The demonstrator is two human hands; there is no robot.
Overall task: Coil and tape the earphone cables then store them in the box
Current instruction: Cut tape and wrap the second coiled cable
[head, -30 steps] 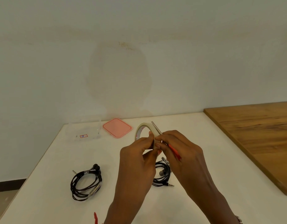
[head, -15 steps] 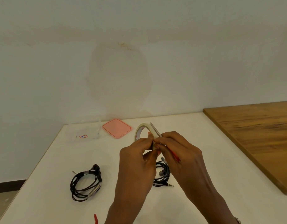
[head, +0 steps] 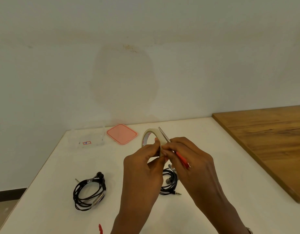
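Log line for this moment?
left hand: holds tape roll | right hand: holds scissors, touches roll | taped coil, second coil: on table | box: open, lid beside

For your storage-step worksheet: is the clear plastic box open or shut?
Open: the clear plastic box has no cover; the pink square lid lies flat on the white table beside it.

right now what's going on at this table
A person is working at a white table. The left hand holds a tape roll upright while the right hand, with red-handled scissors tucked in it, pinches at the roll's edge. One coiled earphone set lies to the left and looks already taped; a second coil lies under the hands, partly hidden. The clear box and its pink lid sit apart at the back; the box looks empty.
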